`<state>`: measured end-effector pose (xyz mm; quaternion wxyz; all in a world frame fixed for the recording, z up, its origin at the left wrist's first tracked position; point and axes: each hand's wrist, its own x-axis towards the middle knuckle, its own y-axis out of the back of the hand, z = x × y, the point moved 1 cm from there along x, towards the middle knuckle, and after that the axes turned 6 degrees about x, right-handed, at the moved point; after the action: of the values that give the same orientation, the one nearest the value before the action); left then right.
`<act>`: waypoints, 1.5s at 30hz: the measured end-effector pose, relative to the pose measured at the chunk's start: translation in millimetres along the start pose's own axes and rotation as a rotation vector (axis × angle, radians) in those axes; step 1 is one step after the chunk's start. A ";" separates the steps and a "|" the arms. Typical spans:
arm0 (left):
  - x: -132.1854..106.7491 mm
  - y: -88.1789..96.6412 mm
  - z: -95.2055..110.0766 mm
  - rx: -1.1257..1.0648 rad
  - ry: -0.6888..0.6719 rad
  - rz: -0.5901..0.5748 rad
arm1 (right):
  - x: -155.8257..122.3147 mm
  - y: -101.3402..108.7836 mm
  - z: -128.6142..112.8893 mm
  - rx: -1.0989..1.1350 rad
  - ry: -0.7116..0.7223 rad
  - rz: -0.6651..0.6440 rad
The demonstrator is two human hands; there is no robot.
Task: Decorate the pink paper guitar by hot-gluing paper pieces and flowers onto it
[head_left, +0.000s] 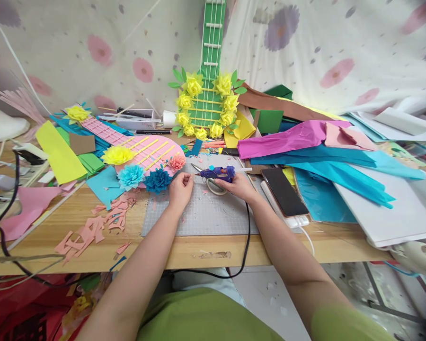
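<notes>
In my right hand (240,185) is a blue hot glue gun (220,174), its nozzle pointing left and a pale glue stick (245,169) sticking out of its back. My left hand (181,190) is pinched closed right at the nozzle tip; whatever its fingers hold is too small to make out. Scissors (197,167) lie partly hidden beneath the gun on the grey cutting mat (202,220). Just left of my left hand, a pink paper guitar (156,146) carries a dark blue flower (157,180), a light blue flower (131,176), a coral flower (177,162) and yellow flowers.
A green paper guitar (208,102) ringed with yellow flowers stands at the back. Pink paper scraps (87,235) litter the left. On the right are a phone (284,191), a white power strip (296,220) and crepe paper (284,138). The gun's black cord (249,232) hangs over the table edge.
</notes>
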<state>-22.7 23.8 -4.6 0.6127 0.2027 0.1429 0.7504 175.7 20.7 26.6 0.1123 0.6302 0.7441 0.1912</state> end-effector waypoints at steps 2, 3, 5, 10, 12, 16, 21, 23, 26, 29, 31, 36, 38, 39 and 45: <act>0.2 -0.1 -0.4 -0.001 0.005 0.001 | 0.0 -0.1 0.6 0.004 0.004 0.003; 0.2 -0.2 -0.6 0.000 0.007 0.002 | 0.0 0.0 0.9 0.008 0.008 0.004; 0.2 -0.3 -0.7 -0.001 0.007 0.000 | 0.0 0.4 1.4 0.014 0.016 0.007; 0.0 -0.3 -0.1 -0.006 0.006 -0.003 | 0.2 0.3 0.5 0.013 0.027 0.001; 0.0 -0.3 -0.1 -0.008 0.009 -0.001 | 0.4 -0.2 0.1 0.018 0.023 0.002; 0.2 -0.6 -0.7 -0.008 0.016 -0.005 | 0.6 -1.4 -1.2 0.038 0.032 0.001; 0.1 -0.1 -0.7 -0.003 -0.003 -0.019 | 1.0 -2.3 -2.8 0.022 0.039 0.001; 0.0 0.3 -0.3 -0.004 0.000 -0.022 | 1.3 -2.4 -2.4 0.009 0.038 0.002; 0.0 0.3 0.2 -0.004 0.009 -0.025 | 2.0 -2.6 -1.8 0.000 0.047 0.005; 0.1 -0.1 0.1 -0.008 0.012 -0.027 | 2.8 -3.1 -2.0 0.008 0.044 -0.001; 0.1 -0.4 -0.2 -0.011 0.014 -0.027 | 3.4 -3.6 -1.9 0.015 0.038 -0.002; -0.2 -0.3 -0.3 0.004 0.006 -0.024 | 4.7 -4.0 1.3 0.050 0.050 0.006; 0.0 -0.4 -0.7 0.000 0.001 -0.017 | 4.6 -3.5 2.7 0.067 0.057 0.004; 0.1 -0.5 -1.0 -0.004 0.000 -0.011 | 4.4 -3.2 3.1 0.071 0.059 0.006; 1.0 -1.9 -3.3 -0.018 -0.008 -0.002 | 3.1 -1.7 3.4 0.070 0.078 0.017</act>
<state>-22.9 25.3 -8.3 0.6159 0.2000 0.1341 0.7501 175.0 24.0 23.1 0.0595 0.6322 0.7487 0.1905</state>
